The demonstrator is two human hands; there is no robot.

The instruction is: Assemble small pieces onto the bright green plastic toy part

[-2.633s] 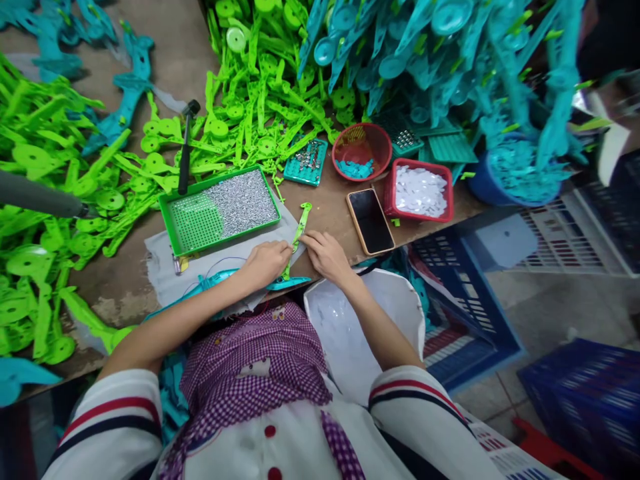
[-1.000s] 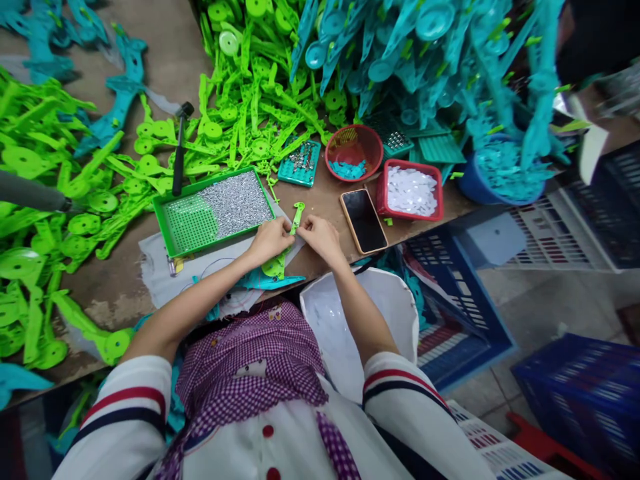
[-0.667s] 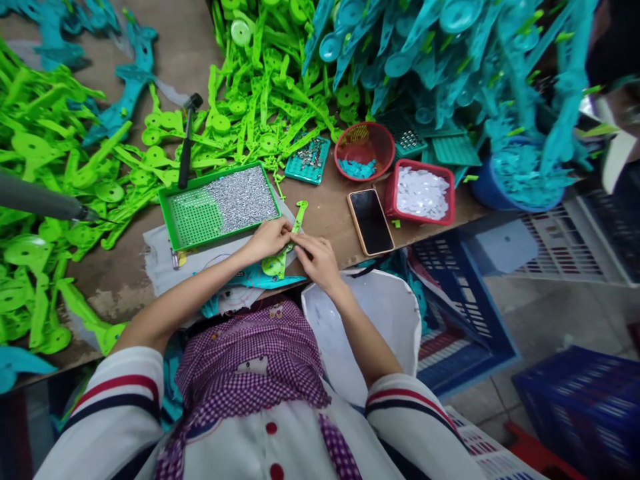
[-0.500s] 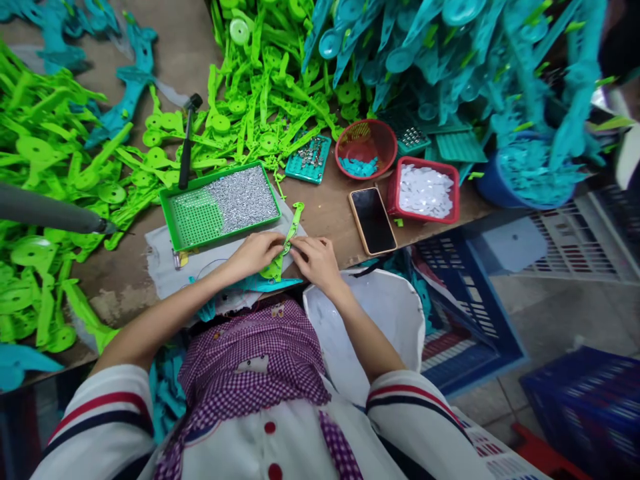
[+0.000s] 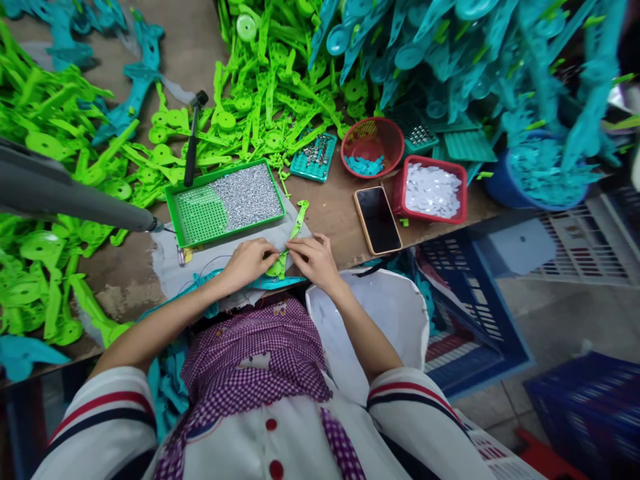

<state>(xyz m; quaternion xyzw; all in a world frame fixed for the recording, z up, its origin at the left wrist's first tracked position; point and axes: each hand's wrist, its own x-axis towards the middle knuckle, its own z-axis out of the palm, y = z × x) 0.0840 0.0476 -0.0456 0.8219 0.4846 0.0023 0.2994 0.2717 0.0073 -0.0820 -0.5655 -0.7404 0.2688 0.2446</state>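
My left hand (image 5: pixel 249 261) and right hand (image 5: pixel 315 257) have drawn closer, both pinching the green plastic strip (image 5: pixel 295 230), now lower on the grey cloth (image 5: pixel 170 267) at the bench (image 5: pixel 335 213) edge; seating looks underway.

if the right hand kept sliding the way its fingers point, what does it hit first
The right hand points up-left across the bench. It already touches the green plastic strip; past that, probably the left hand, then the green tray. Depth is hard to judge.
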